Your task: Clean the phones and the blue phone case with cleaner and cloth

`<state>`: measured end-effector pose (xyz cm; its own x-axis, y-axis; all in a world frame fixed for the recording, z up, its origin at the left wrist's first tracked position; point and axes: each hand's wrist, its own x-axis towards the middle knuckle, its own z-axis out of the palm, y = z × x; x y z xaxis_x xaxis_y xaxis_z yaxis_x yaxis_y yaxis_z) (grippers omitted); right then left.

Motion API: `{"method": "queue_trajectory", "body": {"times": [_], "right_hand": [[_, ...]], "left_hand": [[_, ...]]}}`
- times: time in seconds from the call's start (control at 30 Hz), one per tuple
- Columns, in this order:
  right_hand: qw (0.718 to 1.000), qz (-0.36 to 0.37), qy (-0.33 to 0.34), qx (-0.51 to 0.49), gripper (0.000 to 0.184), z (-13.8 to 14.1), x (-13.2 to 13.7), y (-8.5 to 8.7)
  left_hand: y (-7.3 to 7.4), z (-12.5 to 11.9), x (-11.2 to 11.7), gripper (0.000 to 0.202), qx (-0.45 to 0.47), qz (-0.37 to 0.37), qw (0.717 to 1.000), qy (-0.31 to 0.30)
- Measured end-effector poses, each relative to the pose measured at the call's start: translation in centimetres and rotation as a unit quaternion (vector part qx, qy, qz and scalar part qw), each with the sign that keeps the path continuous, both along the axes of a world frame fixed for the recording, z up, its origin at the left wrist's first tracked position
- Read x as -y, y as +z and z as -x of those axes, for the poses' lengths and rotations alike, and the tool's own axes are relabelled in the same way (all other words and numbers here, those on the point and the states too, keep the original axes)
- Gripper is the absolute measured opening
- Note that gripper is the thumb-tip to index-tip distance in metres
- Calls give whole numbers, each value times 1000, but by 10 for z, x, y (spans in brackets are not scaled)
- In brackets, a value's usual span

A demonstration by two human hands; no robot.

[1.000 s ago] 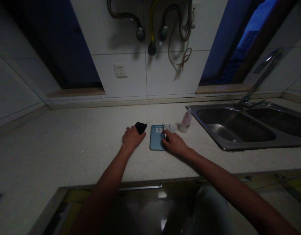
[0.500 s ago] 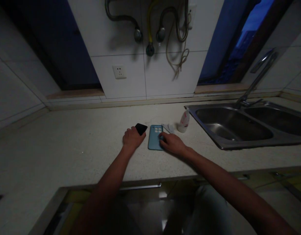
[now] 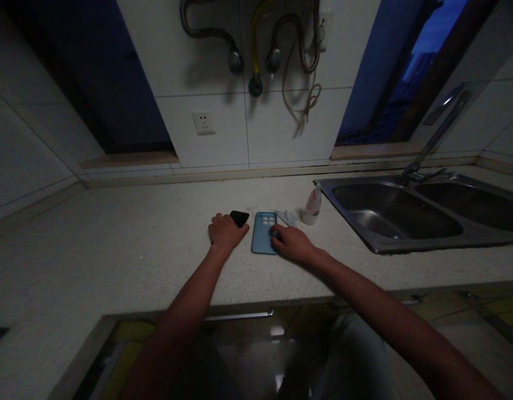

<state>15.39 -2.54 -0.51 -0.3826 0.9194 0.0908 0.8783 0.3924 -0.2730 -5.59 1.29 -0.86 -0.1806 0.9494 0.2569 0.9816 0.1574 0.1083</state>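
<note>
Left hand [image 3: 225, 232] fingers curled around a black phone [image 3: 240, 218] on the worktop [image 3: 114, 250] — right hand [image 3: 293, 243] fingers half-open, tips touching the blue phone case [image 3: 261, 240].

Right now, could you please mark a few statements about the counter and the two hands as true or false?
1. The left hand lies over the near end of a black phone. True.
2. The right hand has its fingers on the blue phone case. True.
3. The blue phone case lies in the sink. False: it lies flat on the counter, left of the sink.
4. A white bottle stands beside the sink's left edge. True.
5. A plug sits in the wall socket. False: nothing is plugged into it.
</note>
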Motion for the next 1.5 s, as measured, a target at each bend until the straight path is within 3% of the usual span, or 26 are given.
{"method": "queue_trajectory", "body": {"times": [0.37,0.47,0.53,0.7,0.8,0.9,1.0,1.07,1.1,1.17,1.27,1.37,1.43,1.5], "right_hand": [[999,-6,34,-33,37,0,1,-2],[994,-31,40,-95,34,-3,-2,1],[984,-71,21,-162,33,-9,-5,5],[933,-189,-72,-298,34,-27,-16,13],[895,-250,-114,-351,34,-32,-18,15],[833,-342,-170,-399,36,-40,-20,15],[764,-432,-227,-423,42,-54,-27,15],[737,-456,-248,-432,49,-65,-34,14],[734,-455,-252,-437,53,-71,-38,13],[752,-418,-258,-439,66,-79,-46,8],[812,-294,-279,-420,80,-84,-56,-4],[859,-189,-276,-388,63,-84,-59,-12],[857,-160,-262,-415,51,-81,-57,-11],[806,-131,-253,-518,46,-75,-54,-7]], "left_hand": [[5,8,1,63,-6,-8,1000,1],[8,6,3,56,6,-55,997,-45],[9,2,4,52,29,-86,990,-110],[5,-12,10,46,92,-67,936,-333],[-1,-18,13,42,136,-30,897,-420],[-6,-20,14,33,153,11,880,-449],[-7,-20,14,31,134,28,888,-440],[-6,-20,14,33,112,25,895,-432],[-5,-21,14,33,100,20,898,-427],[-5,-22,15,32,71,5,907,-414],[-5,-24,16,31,21,-18,923,-384],[-7,-25,16,31,1,-38,936,-351],[-7,-25,15,30,15,-58,938,-340],[-6,-25,16,28,56,-89,931,-349]]}}
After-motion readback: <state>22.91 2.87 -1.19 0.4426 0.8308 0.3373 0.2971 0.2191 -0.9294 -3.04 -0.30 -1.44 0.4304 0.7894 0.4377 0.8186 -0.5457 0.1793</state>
